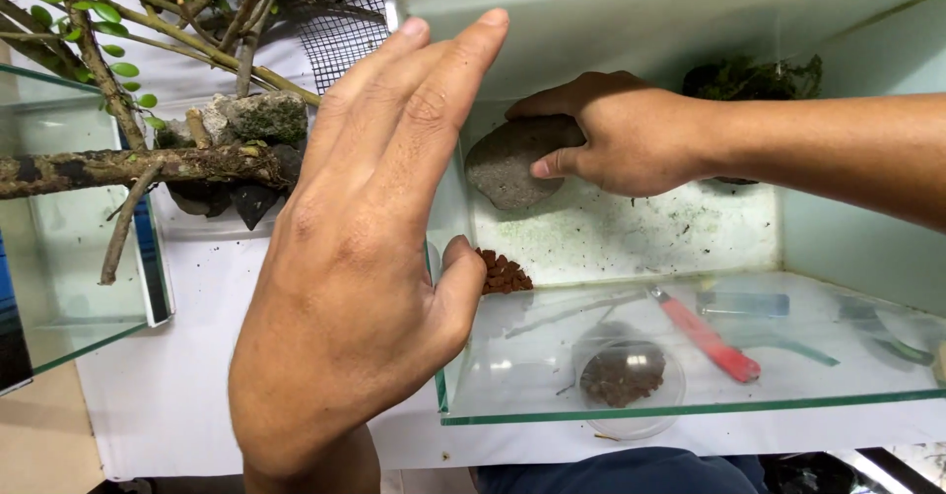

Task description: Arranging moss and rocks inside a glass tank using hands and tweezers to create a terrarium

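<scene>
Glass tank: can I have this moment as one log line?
left hand: flat on glass tank wall | right hand: holding grey stone inside

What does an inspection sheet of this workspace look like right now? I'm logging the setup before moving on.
Surface: white table top, partly covered by tanks.
Job's things: flat grey stone inside the clear glass tank; small pile of reddish-brown pellets in its front left corner.
Clutter: red-handled tool and round clear dish of brown material seen through the front glass; dark moss clump at the back.
Hands: right hand grips the stone; left hand open, flat against the tank's left wall.
Cables: nothing seen.
Surroundings: mossy branch with green leaves, rocks, black mesh, second glass tank.
</scene>
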